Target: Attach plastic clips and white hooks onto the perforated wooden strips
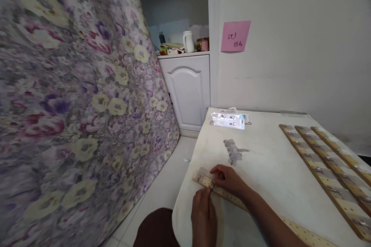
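Observation:
A long wooden strip with rows of small holes [203, 180] lies along the near edge of a white table [275, 170]. My right hand [228, 179] rests on the strip's left end, fingers curled and pressed down on it. My left hand [203, 210] sits just in front, fingers pinched against the strip's near edge on something too small to make out. A small pile of grey clear pieces [233, 150] lies a little beyond my hands.
Three more wooden strips with clips [327, 162] lie side by side at the right. A clear blister pack [227, 119] sits at the table's far edge. A pink note [235, 36] hangs on the wall. A floral mattress [72, 96] leans at the left, a white cabinet [188, 88] behind.

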Motion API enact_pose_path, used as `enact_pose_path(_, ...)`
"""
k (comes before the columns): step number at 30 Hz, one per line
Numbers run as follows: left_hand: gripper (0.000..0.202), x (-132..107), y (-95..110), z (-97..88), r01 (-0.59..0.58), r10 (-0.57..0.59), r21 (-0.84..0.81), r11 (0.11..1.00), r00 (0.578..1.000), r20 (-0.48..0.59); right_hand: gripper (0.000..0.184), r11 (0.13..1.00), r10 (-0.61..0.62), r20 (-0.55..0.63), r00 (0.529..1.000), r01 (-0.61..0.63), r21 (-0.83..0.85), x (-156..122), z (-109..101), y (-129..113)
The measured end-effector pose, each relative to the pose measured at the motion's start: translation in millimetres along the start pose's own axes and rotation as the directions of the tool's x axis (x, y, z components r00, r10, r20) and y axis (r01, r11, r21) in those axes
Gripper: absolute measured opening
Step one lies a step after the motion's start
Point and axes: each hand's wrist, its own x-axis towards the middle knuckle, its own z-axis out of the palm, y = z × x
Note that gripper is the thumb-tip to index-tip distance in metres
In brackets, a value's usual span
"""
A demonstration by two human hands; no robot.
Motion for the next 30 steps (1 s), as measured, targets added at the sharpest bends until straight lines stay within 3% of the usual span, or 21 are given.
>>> enact_pose_path(16, 0.031, 1, 0, -3.0, -0.013, 0.013, -0.016, 1.0, 1.0, 0.0, 0.028, 0.999, -0.043, -0.059, 0.997, 0.044, 0.03, 0, 0, 10)
enact_pose_path(20, 0.031, 2, -2, -3.3, -0.012, 0.012, -0.015, 1.0, 1.0, -0.016, 0.023, 0.997, -0.077, -0.143, 0.987, 0.072, -0.041, -9, -2, 3)
enact_pose_path(24, 0.031, 3, -4, -2.8, 0.011, -0.011, -0.024, 1.0, 0.999, -0.035, 0.022, 0.98, -0.059, -0.202, 0.978, 0.019, -0.196, -35, -13, 1)
enact_pose_path(30, 0.026, 4, -2, -4.5, 0.058, -0.063, -0.1, 0.993, 0.997, -0.048, 0.03, 0.893, 0.005, -0.221, 0.975, -0.104, -0.439, -101, -36, 1)
